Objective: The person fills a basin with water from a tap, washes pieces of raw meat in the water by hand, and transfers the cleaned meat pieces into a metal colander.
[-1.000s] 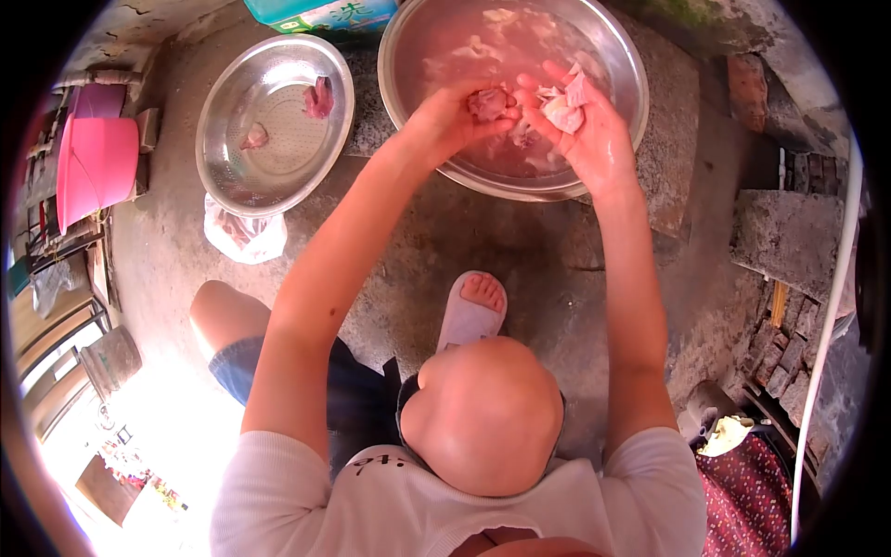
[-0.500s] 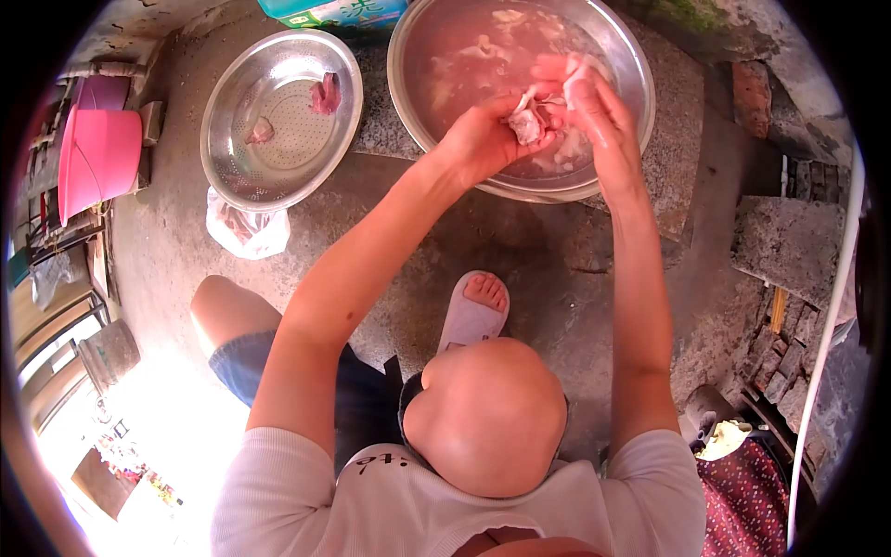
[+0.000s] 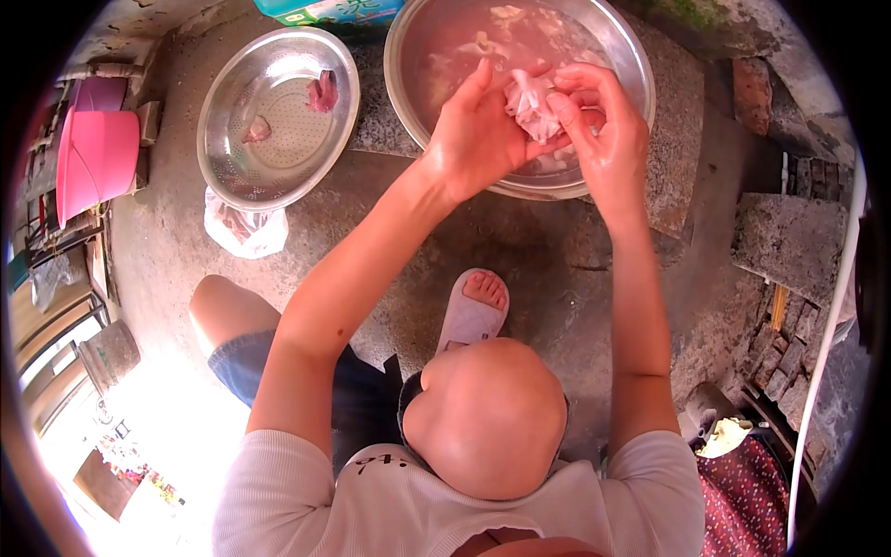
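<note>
A pale pink piece of raw meat (image 3: 533,106) is held between my two hands above the big metal basin (image 3: 397,88). My left hand (image 3: 478,139) is turned palm up with its thumb spread, and the piece rests on its fingers. Curled over the piece from the other side, my right hand (image 3: 608,121) grips it with thumb and fingers. Below them, cloudy pinkish water (image 3: 455,42) fills the basin, with several pale pieces of meat (image 3: 483,45) in it. The fingertips under the piece are partly hidden.
A perforated metal colander (image 3: 215,148) with two meat pieces (image 3: 322,91) stands left of the basin, over a plastic bag (image 3: 246,227). A green box (image 3: 339,11) is behind. A stone slab (image 3: 673,158) lies under the basin. Pink tubs (image 3: 97,162) stand far left.
My left hand has opened out, its thumb now raised. The meat has come up into clearer view, and my right hand has turned and closed around it.
</note>
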A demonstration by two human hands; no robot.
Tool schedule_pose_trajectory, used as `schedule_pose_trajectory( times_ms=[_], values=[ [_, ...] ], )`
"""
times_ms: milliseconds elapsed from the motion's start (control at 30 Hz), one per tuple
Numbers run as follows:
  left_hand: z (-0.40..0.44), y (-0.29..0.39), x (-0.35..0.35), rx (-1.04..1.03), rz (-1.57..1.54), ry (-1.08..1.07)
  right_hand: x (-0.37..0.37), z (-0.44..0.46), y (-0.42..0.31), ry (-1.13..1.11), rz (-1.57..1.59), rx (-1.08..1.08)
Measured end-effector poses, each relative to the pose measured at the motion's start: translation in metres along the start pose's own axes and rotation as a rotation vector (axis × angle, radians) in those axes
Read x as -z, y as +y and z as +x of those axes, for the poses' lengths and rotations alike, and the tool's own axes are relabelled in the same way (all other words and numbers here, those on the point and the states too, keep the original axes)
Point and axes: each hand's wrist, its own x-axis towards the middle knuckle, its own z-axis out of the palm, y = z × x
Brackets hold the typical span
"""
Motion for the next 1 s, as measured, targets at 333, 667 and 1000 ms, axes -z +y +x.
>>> schedule_pose_trajectory(
  times_ms=[333, 667, 1000],
  values=[
    [-0.008, -0.002, -0.026, -0.035, 0.150, 0.036, -0.006, -0.007, -0.016, -0.039, -0.511, 0.313],
    [-0.013, -0.005, -0.034, -0.069, 0.264, 0.030, -0.005, -0.004, -0.014, -0.002, -0.459, 0.333],
    [-0.005, -0.009, -0.020, -0.036, 0.138, 0.056, -0.004, -0.002, -0.020, 0.002, -0.084, 0.088]
  ],
)
